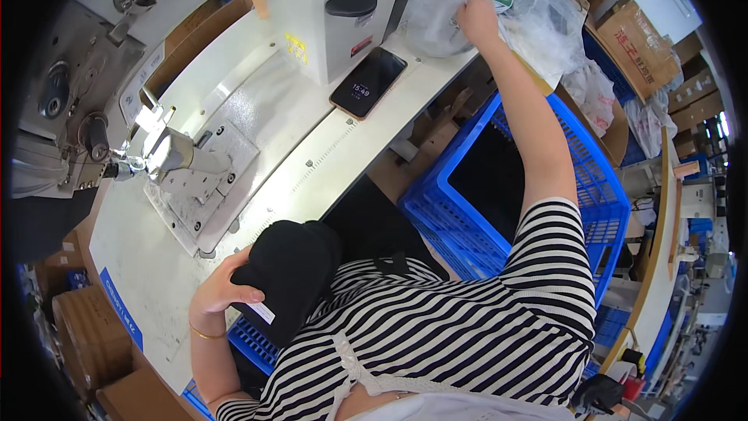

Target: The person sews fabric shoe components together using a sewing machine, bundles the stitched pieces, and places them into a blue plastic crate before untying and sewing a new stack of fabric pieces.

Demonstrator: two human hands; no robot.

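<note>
My left hand point(224, 287) is closed round a black, rounded fabric piece point(290, 273) with a small white label, held against my body at the table's near edge. What the piece is I cannot tell. My right arm stretches to the far right end of the table. There my right hand point(477, 17) has its fingers bent together over a clear plastic bag point(436, 25); what lies between the fingertips is hidden. A black phone point(368, 83) rests on the white table point(312, 175), between the two hands.
A sewing machine point(175, 152) stands at the left, its grey body point(331, 39) rising behind the phone. Blue plastic crates point(460, 206) are stacked right of the table. Beyond my right hand lie crumpled clear plastic bags point(545, 12) and a cardboard box point(635, 47).
</note>
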